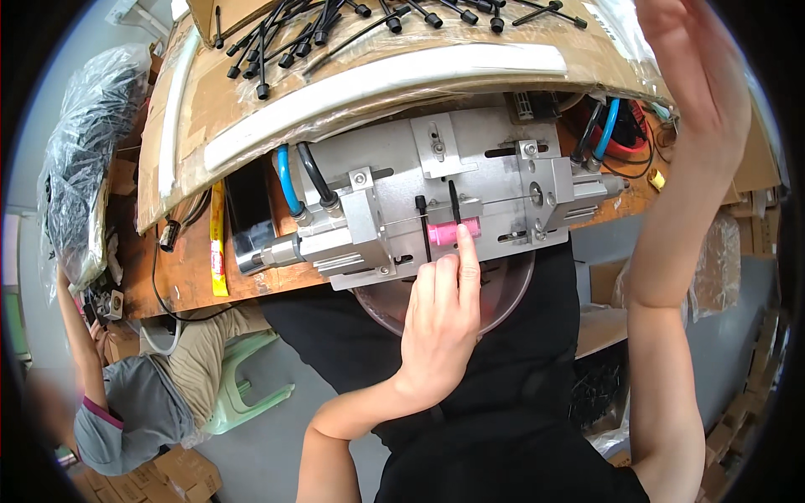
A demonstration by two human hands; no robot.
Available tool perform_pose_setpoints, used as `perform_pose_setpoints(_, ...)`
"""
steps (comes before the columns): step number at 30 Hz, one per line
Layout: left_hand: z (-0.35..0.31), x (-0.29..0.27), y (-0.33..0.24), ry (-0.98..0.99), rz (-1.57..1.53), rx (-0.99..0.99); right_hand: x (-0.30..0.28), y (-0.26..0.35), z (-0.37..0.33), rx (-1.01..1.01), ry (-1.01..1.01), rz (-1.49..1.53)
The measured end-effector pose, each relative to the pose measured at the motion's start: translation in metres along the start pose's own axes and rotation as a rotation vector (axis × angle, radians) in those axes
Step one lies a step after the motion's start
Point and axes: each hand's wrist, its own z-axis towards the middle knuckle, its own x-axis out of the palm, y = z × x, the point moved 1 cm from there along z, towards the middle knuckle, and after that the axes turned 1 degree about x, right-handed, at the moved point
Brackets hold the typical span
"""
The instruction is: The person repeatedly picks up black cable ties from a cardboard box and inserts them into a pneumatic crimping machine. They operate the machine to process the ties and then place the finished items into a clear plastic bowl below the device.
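Observation:
My left hand is over the front of a grey metal fixture, its index finger stretched out and the others bent. That fingertip presses at the lower end of a short black rod, against a pink cylinder in the middle of the fixture. Left of the cylinder stands a thin black stick with a thicker head. My thumb is hidden. My right hand is raised at the upper right, blurred, with its fingers partly outside the picture; whether it holds anything does not show.
Many black capped rods lie on the cardboard behind the fixture. Blue and black hoses run to its side blocks. A clear bowl sits beneath its front edge. At left, a co-worker sits beside a plastic-covered bundle.

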Motion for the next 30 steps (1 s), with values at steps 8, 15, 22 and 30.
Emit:
perform_pose_setpoints(8,0.009,-0.006,0.000,0.081,0.036,0.028,0.041,-0.001,-0.116,-0.060,-0.017,-0.613)
perform_pose_setpoints(15,0.003,-0.034,0.005,0.050,-0.141,-0.029,0.076,-0.061,-0.213,-0.012,0.169,-0.976)
perform_pose_setpoints(22,-0.003,-0.045,0.010,0.021,-0.189,-0.066,0.086,-0.082,-0.218,0.133,0.274,-0.967)
perform_pose_setpoints(30,0.086,-0.075,0.047,-0.374,-0.015,0.138,0.080,-0.060,-0.192,0.195,0.388,-1.011)
